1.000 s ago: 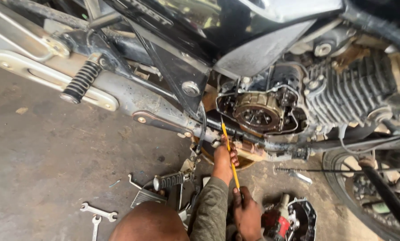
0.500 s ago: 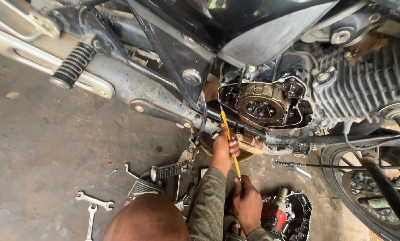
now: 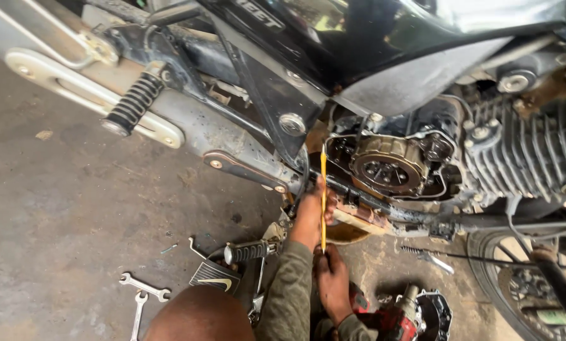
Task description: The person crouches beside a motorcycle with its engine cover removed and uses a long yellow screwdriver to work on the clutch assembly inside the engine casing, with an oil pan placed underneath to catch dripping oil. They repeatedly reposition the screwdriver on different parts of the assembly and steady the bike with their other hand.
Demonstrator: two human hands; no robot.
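Your right hand has its fingers curled tight around the near end of a thin yellow rod, while your left hand, farther up, pinches the shaft to steady it, as I judge. The rod stands nearly upright, its far tip at the left edge of the opened engine case, probably so it can probe or lever there. Inside sits a round, ribbed metal clutch assembly, dull and oily. To the right run the grey cooling fins. On the rough concrete floor to the near left lie two flat steel spanners, and near right a red power tool beside a dark cover.
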